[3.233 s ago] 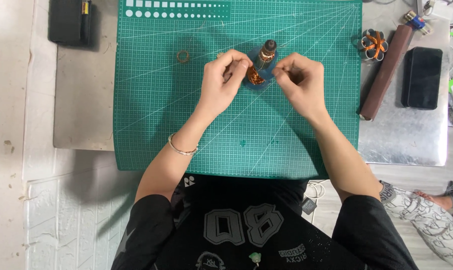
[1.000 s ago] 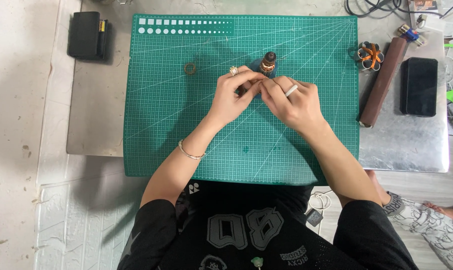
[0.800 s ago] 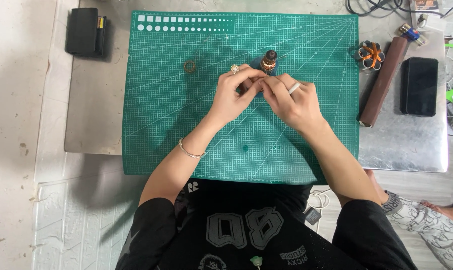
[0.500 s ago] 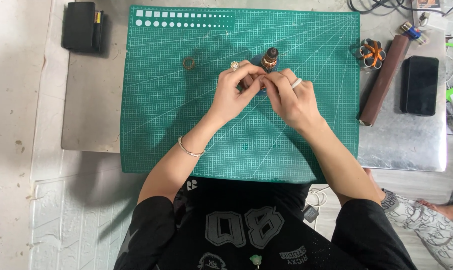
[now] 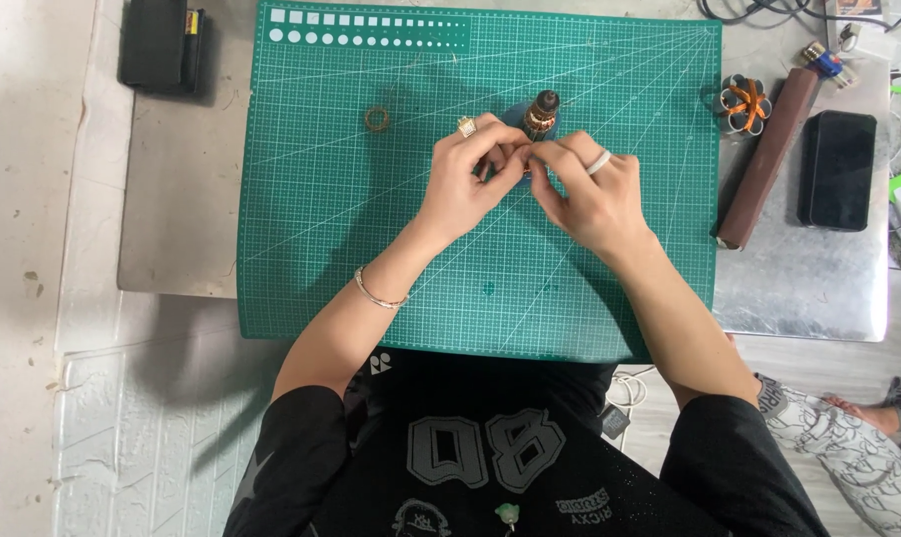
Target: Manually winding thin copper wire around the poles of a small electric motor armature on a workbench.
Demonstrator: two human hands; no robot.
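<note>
hands meet over the middle of the green cutting mat [image 5: 371, 249], fingertips pinched together on something small that they mostly hide. the left hand [image 5: 467, 184] curls in from one side and the right hand [image 5: 591, 194] from the other, so each grip is nearly closed, thumb against forefinger; what sits between them is too covered to name, though a speck of copper colour shows at the pinch. just beyond the fingertips a small motor part [image 5: 542, 112] with copper windings stands upright on a blue base, close enough to be at hand. a little copper ring [image 5: 377, 118] lies apart to the left on the mat. off the mat, on the table [image 5: 818, 288], a brown bar [image 5: 765, 159] and a dark phone [image 5: 838, 169] rest aside.
</note>
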